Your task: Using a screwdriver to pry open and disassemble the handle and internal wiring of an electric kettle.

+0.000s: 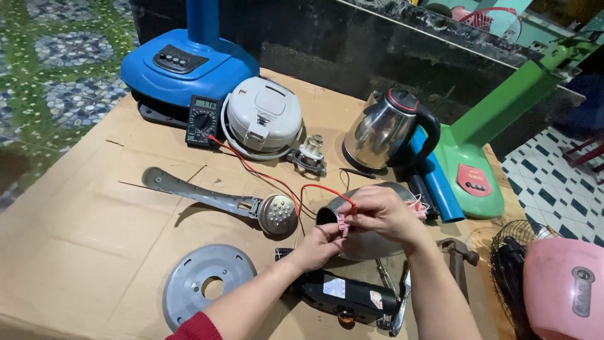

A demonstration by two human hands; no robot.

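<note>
Cardboard (94, 208) covers our workbench, with a steel kettle (384, 129) and multimeter (202, 121) behind. Our left hand (321, 245) pinches a small pink part (343, 225) against a metal bowl (362, 242), fingers closed. Our right hand (384, 214) curls shut over the bowl's top, gripping the red wire (324, 187).

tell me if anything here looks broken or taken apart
Yes. A metal kettle body lies on its side under both hands, its grey base plate and black handle detached on the cardboard. The second kettle stands whole.
</note>
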